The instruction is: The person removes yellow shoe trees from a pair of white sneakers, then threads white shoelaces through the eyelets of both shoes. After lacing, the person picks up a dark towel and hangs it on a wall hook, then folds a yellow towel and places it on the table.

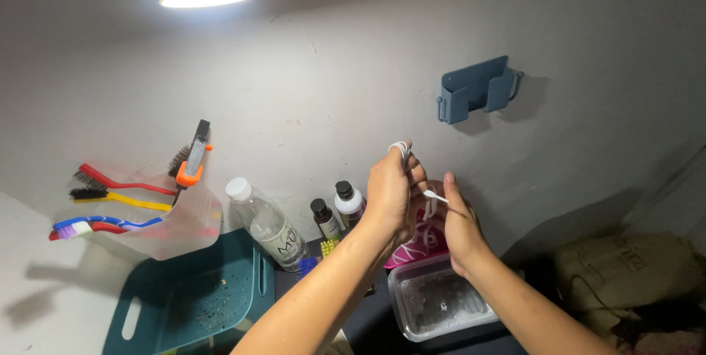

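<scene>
My left hand [393,189] is raised in front of the wall, its fingers pinched on one end of a thin white strip [401,149] that loops over the fingertips. My right hand [460,222] is just to the right and slightly lower, pinching the other end of the white strip [434,195]. Both hands hover above a clear plastic tray [441,303] with dark specks in it. Behind the hands a pink and white packet [423,241] is partly hidden.
A clear plastic bottle [265,226] and two small dark bottles [327,219] stand against the wall. A teal stool [191,296] sits at lower left. Several brushes [118,193] hang in a clear bag. A blue wall holder [478,90] is mounted above. A tan sack [632,267] lies right.
</scene>
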